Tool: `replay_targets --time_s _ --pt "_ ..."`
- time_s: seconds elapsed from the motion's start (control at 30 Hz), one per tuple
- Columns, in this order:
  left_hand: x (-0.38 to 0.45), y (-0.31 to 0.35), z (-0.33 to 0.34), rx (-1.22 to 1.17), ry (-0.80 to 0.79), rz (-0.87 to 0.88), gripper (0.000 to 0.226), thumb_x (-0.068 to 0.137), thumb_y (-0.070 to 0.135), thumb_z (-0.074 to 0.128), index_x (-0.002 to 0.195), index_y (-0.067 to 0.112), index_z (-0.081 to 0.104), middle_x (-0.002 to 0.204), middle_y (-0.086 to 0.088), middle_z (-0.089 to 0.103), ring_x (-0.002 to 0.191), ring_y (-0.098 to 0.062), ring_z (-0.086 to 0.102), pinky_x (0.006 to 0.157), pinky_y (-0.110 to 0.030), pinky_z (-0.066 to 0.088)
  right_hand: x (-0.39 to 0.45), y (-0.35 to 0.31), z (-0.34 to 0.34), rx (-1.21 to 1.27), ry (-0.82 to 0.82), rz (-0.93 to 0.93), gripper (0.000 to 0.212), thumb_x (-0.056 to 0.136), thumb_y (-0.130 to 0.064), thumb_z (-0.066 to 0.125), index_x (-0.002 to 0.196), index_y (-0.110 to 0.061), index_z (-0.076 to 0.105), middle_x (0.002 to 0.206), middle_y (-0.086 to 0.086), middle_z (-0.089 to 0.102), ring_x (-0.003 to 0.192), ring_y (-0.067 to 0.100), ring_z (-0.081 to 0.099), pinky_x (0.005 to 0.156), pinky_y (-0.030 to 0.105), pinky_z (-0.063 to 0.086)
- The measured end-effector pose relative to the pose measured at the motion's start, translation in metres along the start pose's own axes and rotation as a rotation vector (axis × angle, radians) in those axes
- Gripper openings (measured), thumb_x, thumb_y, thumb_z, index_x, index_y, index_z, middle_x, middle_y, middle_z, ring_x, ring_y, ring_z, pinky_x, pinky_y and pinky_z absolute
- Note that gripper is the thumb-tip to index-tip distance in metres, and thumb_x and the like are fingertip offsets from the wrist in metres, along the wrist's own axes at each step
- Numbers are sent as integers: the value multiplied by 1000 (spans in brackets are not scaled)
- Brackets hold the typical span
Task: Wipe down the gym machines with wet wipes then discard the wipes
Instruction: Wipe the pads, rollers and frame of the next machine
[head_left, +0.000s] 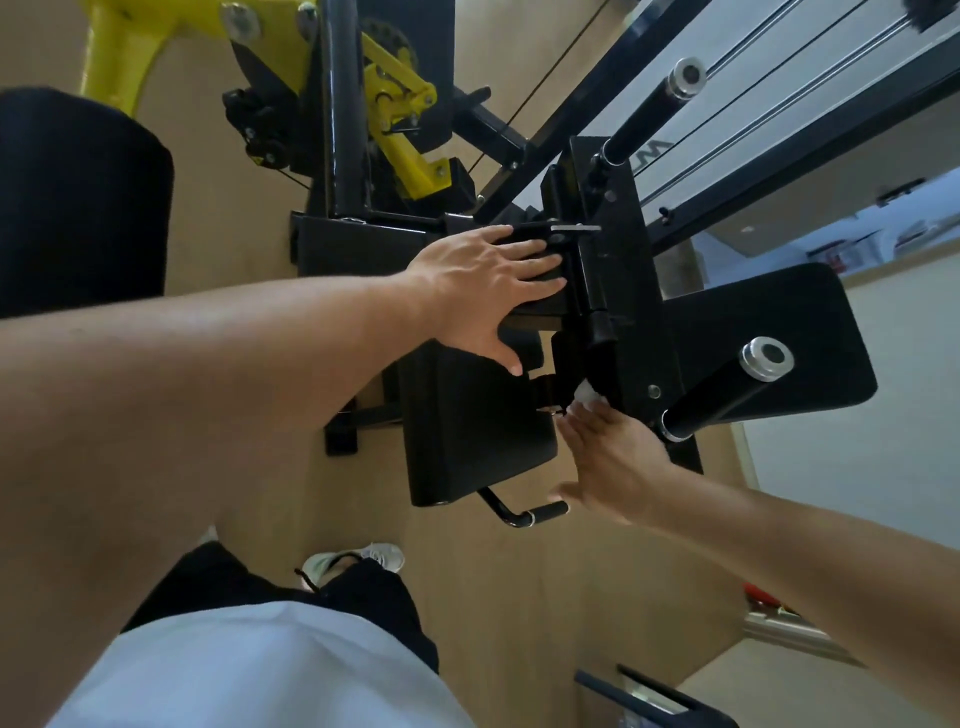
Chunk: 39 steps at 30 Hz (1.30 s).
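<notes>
Head view, looking steeply down over a gym machine (613, 291) on a wood-pattern floor (519, 597). Nearest the camera are the person's white shirt (249, 670), dark trousers and one pale shoe (363, 558). Both bare forearms reach forward from the lower edge.

The right hand (608, 462) lies at the near right of the black seat pad (467, 436), just above a bent adjustment lever with a black grip (524, 512). Its fingers (582, 421) are extended and only slightly curved, pressing a bunched white wet wipe (589, 393) against the black steel frame at the seat's far right corner. The wipe shows just beyond the fingertips, mostly covered by them; whether any finger curls round it cannot be told.

The left hand (488, 280) lies farther in, palm down on a black padded block of the frame. Its fingers (535, 260) are straight and spread, its thumb angled down toward the seat pad; it holds nothing.

To the right, a flat black pad (779, 322) and two black roller bars with silver end caps (766, 358) project from the upright. Beyond stand yellow linkage parts (400, 124), a large black roller pad (78, 208) at left, and guide rods and cables at upper right. Pale lettering on the far frame panel is partly hidden and unreadable.
</notes>
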<state>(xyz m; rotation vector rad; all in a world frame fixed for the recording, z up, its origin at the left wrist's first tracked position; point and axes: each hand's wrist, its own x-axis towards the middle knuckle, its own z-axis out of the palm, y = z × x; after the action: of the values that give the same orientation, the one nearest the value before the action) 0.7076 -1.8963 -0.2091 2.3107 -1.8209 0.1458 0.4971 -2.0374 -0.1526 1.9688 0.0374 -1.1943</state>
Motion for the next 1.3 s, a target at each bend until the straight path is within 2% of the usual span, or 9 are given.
replay_targets --time_s 0.17,0.37,0.6,0.7,0.8,1.0,1.1,1.23,1.3 --pt "-1 2 -5 -10 -32 48 94 84 84 43 159 36 12 168 -1 10 156 -27 4 126 -48 12 30 19 -16 -68 67 56 91 100 -71 22 161 -8 -4 170 15 -3 156 29 -10 127 45 -4" --pt "-4 1 -6 -35 66 98 75 95 69 40 157 28 30 164 2 28 153 -24 18 125 -44 19 12 5 -6 -49 16 16 90 101 -69 20 161 -6 -2 169 16 -2 156 28 -9 127 44 -6" --pt "-3 3 -4 -61 50 84 83 90 71 49 157 27 28 164 3 26 154 -23 16 126 -43 18 32 39 -26 -102 153 -106 57 109 -43 20 161 -21 20 169 11 12 157 30 2 127 50 2" --pt "-2 2 -2 -58 32 85 86 88 71 52 158 27 26 165 2 24 154 -23 14 126 -43 16 29 33 -20 -18 104 -61 63 109 -46 18 161 -11 14 169 12 11 157 28 1 127 47 6" --pt "-2 1 -2 -59 16 83 88 88 72 52 159 28 22 166 2 20 155 -23 11 127 -43 13 6 12 5 -98 51 -132 66 109 -47 17 160 -6 7 170 14 6 157 29 -2 127 47 2" --pt "-3 3 -1 -60 26 72 88 88 73 51 158 28 23 166 2 20 155 -24 13 126 -42 13 36 25 -15 -59 81 -46 66 108 -44 18 160 -5 9 169 16 6 157 31 -1 127 48 5" --pt "-3 3 -1 -63 27 62 88 89 73 50 158 28 23 166 3 20 155 -23 12 127 -41 13 29 15 -14 -1 44 15 71 108 -51 16 161 -4 2 169 16 1 157 29 -5 127 46 0" --pt "-4 2 0 -72 33 63 88 88 75 49 158 28 23 166 3 19 155 -23 12 127 -41 13 -1 -4 7 -82 -49 -120 74 108 -54 17 160 -4 3 169 18 3 157 31 -4 127 48 2" --pt "-4 2 -1 -75 35 62 88 88 75 49 158 28 23 166 3 19 155 -23 12 127 -41 13 8 5 -1 5 -10 -36 81 104 -62 18 161 -7 -1 170 14 3 157 27 -5 127 43 -1"
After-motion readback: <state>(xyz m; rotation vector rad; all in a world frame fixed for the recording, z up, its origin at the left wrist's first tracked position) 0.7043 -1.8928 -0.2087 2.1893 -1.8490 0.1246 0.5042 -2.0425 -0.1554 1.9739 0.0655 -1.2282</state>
